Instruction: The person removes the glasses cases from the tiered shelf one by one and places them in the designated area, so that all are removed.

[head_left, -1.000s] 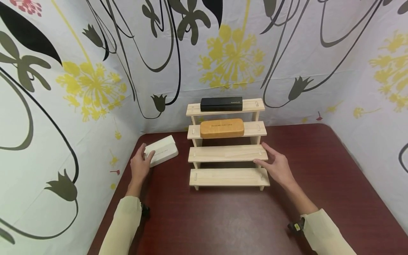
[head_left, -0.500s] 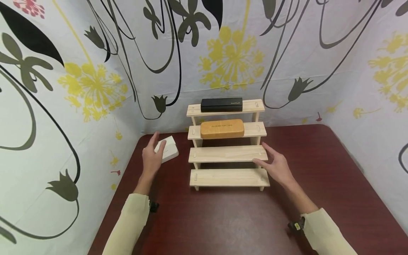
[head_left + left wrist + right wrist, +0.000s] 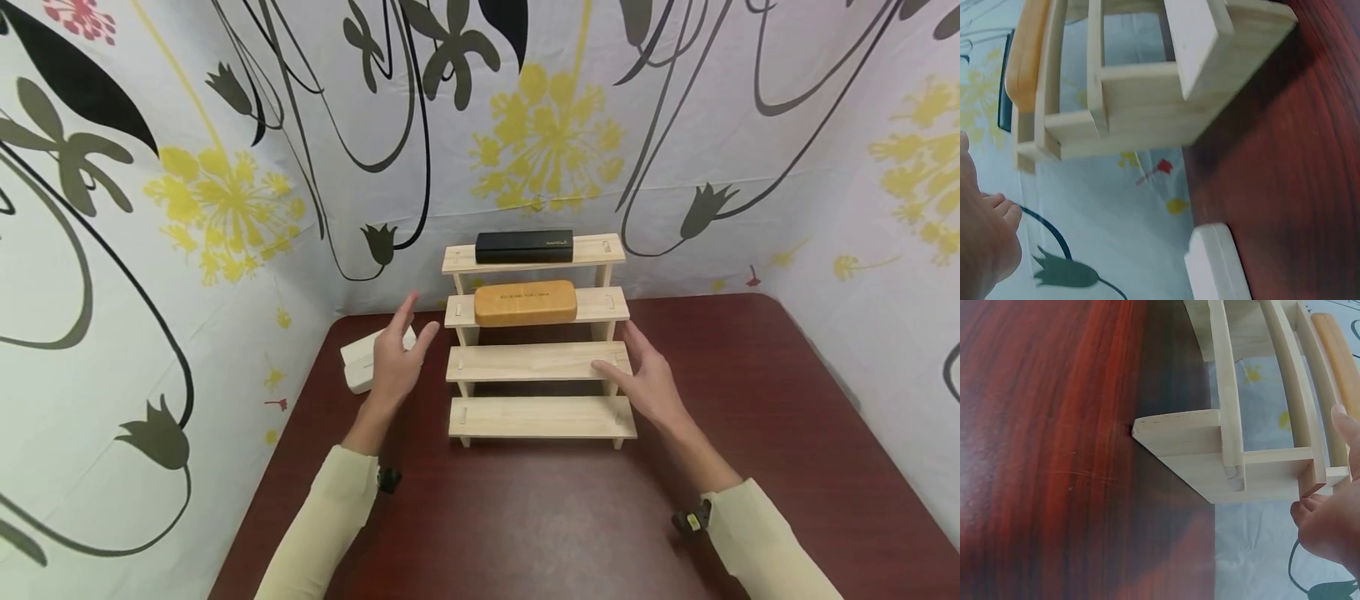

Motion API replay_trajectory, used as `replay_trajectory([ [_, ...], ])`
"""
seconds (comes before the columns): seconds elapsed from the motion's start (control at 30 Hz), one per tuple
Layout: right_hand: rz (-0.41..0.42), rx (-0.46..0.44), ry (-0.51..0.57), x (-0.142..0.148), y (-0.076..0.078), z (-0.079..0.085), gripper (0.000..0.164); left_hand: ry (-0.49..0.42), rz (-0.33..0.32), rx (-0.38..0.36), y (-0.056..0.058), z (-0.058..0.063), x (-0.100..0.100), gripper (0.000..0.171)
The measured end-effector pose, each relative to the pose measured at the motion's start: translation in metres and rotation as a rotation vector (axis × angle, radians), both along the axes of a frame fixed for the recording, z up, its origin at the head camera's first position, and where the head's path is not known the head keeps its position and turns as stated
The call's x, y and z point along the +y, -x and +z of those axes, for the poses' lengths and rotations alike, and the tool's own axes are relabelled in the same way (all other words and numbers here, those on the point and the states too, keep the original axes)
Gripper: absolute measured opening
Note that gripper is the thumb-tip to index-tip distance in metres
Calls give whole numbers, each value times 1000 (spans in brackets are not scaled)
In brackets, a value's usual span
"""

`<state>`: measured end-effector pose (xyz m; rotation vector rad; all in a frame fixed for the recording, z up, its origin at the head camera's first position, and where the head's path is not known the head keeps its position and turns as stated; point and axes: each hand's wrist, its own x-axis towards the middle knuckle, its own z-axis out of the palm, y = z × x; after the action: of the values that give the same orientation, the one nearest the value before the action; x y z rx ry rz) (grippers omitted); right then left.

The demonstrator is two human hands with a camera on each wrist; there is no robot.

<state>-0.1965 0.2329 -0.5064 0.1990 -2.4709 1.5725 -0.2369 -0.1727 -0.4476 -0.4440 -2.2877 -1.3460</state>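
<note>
A stepped wooden display stand (image 3: 538,363) with several tiers stands on the dark red table. On its top tier lies a black case (image 3: 523,247); one tier lower rests a tan, rounded oblong case (image 3: 525,303). My left hand (image 3: 395,362) hovers left of the stand, thumb and fingers spread, holding nothing. Behind it sits a white case (image 3: 360,364), partly hidden. My right hand (image 3: 651,379) is at the stand's right end, thumb over the third tier from the top and fingers extended along the side; whether it touches is hard to tell.
A white cloth (image 3: 555,150) with printed flowers hangs behind and along the sides of the table (image 3: 540,508). Each wrist carries a small dark camera.
My left hand has left the white case and moved right toward the stand. My right hand's fingers have shifted slightly up along the stand's right end. The cases stay in place.
</note>
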Motion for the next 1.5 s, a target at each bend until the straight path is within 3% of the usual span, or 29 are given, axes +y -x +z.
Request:
replay_trajectory([
  [0.47, -44, 48, 130, -7, 12, 16, 99, 125, -93, -71, 8, 4, 42, 91],
  [0.9, -21, 60, 192, -9, 23, 24, 93, 208, -65, -80, 16, 1, 67, 94],
  [1.2, -63, 86, 65, -6, 34, 24, 91, 262, -42, -57, 21, 2, 80, 85],
  [1.5, -76, 91, -33, -3, 42, 28, 89, 309, -20, -48, 26, 2, 81, 83],
])
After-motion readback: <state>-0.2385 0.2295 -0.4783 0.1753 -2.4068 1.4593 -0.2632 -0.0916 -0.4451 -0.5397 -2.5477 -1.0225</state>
